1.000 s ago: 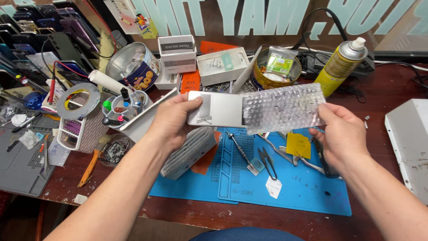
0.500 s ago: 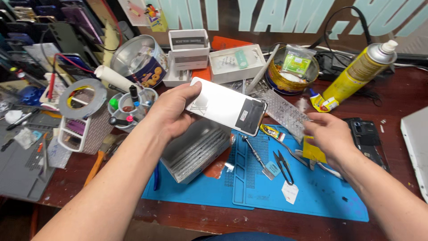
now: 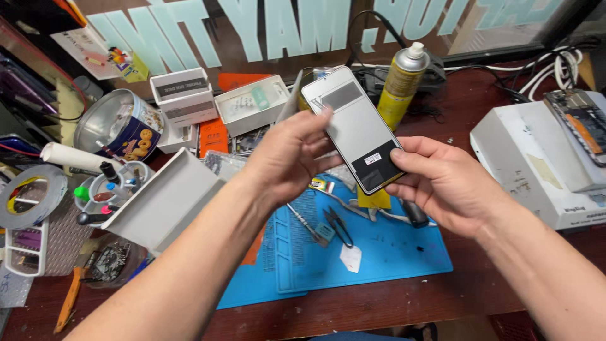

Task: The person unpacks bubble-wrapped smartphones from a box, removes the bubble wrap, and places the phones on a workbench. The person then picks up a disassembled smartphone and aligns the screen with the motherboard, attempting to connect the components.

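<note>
Head view: both hands grip the phone panel [image 3: 357, 129] above the blue mat [image 3: 385, 252], left hand [image 3: 290, 158] on its left edge, right hand [image 3: 442, 183] under its near end, long axis running away.

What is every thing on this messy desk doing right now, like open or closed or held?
Phone screen panel: held up in both hands, tilted, above the mat.
Left hand: grips the panel's left edge.
Right hand: holds its lower end.
Spray can: upright, nozzle on.
Round tin: open, tipped on its side.
White box: open, lying empty.
Tweezers: lying on the blue mat.
</note>
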